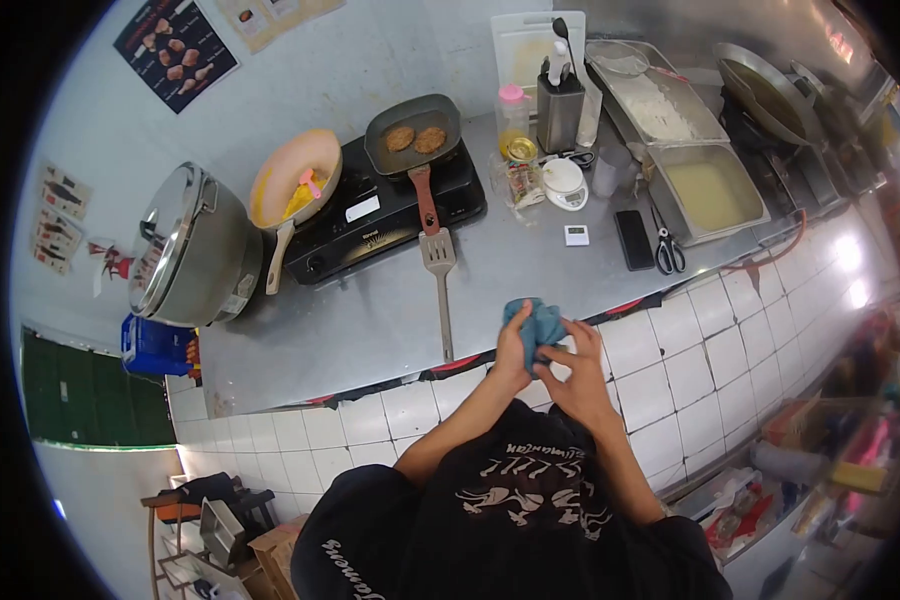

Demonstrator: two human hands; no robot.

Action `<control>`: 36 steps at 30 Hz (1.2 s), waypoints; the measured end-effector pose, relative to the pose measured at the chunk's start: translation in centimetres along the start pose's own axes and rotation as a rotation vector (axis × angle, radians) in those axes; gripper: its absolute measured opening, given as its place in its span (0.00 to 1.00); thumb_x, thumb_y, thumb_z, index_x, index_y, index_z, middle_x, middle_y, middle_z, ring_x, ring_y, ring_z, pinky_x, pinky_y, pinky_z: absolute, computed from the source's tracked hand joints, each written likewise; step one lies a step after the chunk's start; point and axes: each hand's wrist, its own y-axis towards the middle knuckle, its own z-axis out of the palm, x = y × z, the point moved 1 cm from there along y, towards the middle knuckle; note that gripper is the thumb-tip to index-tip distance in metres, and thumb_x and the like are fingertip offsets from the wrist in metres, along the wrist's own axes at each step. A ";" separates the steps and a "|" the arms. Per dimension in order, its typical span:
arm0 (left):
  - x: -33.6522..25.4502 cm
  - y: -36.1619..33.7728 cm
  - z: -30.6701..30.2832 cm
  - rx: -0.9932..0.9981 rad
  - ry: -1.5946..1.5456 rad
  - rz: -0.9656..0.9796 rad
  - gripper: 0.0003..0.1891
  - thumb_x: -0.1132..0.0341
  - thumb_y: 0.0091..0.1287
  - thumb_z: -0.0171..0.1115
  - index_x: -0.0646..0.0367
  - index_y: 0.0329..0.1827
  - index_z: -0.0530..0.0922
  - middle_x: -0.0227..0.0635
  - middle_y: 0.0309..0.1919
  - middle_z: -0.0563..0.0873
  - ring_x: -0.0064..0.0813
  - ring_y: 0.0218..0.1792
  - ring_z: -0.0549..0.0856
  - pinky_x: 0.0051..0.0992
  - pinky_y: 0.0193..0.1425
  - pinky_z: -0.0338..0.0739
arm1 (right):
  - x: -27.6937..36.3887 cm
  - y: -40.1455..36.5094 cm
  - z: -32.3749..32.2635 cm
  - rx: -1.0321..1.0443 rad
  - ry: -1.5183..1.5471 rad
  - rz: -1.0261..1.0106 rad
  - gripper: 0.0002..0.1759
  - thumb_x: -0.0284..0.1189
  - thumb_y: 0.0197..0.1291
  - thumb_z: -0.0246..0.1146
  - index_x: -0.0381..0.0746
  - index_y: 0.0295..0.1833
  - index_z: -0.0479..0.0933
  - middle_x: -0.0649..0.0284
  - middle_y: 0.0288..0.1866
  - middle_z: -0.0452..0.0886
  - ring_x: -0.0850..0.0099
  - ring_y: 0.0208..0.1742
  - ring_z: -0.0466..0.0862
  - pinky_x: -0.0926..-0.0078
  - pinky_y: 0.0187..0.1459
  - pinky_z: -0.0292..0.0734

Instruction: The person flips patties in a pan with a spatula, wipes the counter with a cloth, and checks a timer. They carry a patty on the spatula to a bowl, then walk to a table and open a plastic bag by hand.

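A crumpled blue-green cloth [540, 325] is held in front of my chest, just off the front edge of the counter. My left hand [512, 352] is closed around its left side, thumb lying up along the cloth. On the other side, the bent fingers and thumb of my right hand [578, 380] grip its right and lower edge. Nearest on the counter lies a slotted spatula [445, 290], its head by the handle of a square grill pan [413, 110]. Two browned patties [415, 139] rest in that pan.
A gas stove [370, 225] bears the grill pan, with a pale frying pan [298, 180] of yellow food at its left. Beyond stands a large pot [195, 250]. Rightward are a kitchen scale [566, 184], a phone [634, 240], scissors [668, 252] and a metal tray [710, 190].
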 end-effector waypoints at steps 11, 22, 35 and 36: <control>10.7 1.5 0.4 -0.426 0.313 0.073 0.12 0.57 0.67 0.52 0.55 0.41 0.76 0.33 0.34 0.83 0.29 0.32 0.82 0.34 0.32 0.81 | -15.1 -9.3 -0.8 0.042 0.115 0.249 0.34 0.49 0.70 0.57 0.44 0.75 0.66 0.37 0.68 0.70 0.44 0.69 0.70 0.53 0.69 0.64; 1.0 4.6 2.4 -0.674 0.880 0.458 0.46 0.42 0.65 0.65 0.53 0.79 0.53 0.53 0.67 0.70 0.45 0.69 0.70 0.41 0.62 0.72 | -40.2 -39.3 6.9 0.393 0.152 1.161 0.43 0.60 0.69 0.51 0.31 0.71 0.68 0.40 0.58 0.81 0.48 0.63 0.80 0.54 0.63 0.74; 4.6 -12.6 -16.3 -0.741 0.844 0.214 0.24 0.50 0.68 0.67 0.55 0.60 0.79 0.35 0.39 0.87 0.25 0.39 0.86 0.24 0.43 0.80 | -36.1 -39.8 4.9 0.400 0.590 1.398 0.34 0.53 0.71 0.52 0.42 0.73 0.64 0.46 0.52 0.82 0.52 0.42 0.85 0.50 0.42 0.78; 4.9 -14.0 -18.1 -0.787 0.829 0.223 0.22 0.51 0.69 0.67 0.55 0.59 0.79 0.36 0.39 0.87 0.25 0.40 0.86 0.24 0.42 0.80 | -36.2 -38.4 5.0 0.420 0.555 1.401 0.34 0.52 0.71 0.53 0.42 0.73 0.64 0.46 0.52 0.82 0.52 0.41 0.85 0.50 0.42 0.78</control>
